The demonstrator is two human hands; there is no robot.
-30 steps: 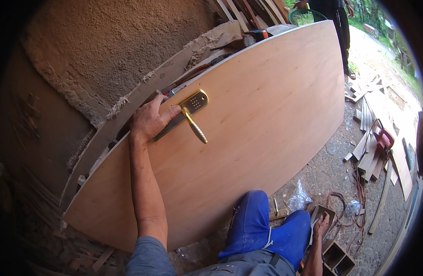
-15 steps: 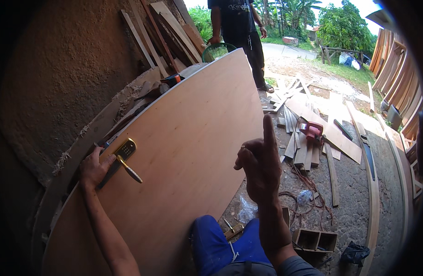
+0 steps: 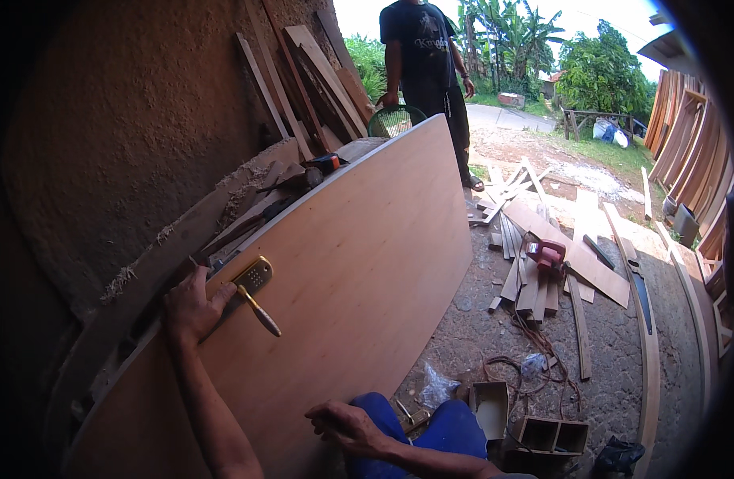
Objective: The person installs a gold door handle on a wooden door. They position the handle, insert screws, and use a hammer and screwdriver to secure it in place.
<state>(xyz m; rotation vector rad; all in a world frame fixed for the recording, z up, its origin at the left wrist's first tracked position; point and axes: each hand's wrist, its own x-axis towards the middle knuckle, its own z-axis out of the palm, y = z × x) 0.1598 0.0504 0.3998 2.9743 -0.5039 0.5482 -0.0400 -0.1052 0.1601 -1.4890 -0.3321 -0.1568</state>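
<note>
A large pale wooden door panel (image 3: 359, 231) stands on its long edge in front of me. Mounted near its upper edge is a door lock (image 3: 255, 275) with a gold rim, a dark keypad and a lever handle (image 3: 261, 313). My left hand (image 3: 193, 307) is closed round the lock at that edge, thumb on the front plate; its other fingers reach over the edge, partly hidden. Low over my lap, close to the panel's face, my right hand (image 3: 347, 425) has loosely curled fingers, with nothing visible in them. Below it lies a small metal handle-like piece (image 3: 404, 411).
A person (image 3: 423, 64) stands beyond the panel, holding a green basket (image 3: 395, 121). Offcuts, a red power tool (image 3: 547, 254), a handsaw (image 3: 642, 299) and a cable (image 3: 535, 339) lie on the ground at right. Wooden boxes (image 3: 551, 435) sit near my knee. Planks (image 3: 319, 76) lean on the wall.
My right hand has dropped from a raised, finger-pointing pose down toward my lap, its fingers now curled. My left hand keeps its hold at the lock. The view has shifted slightly.
</note>
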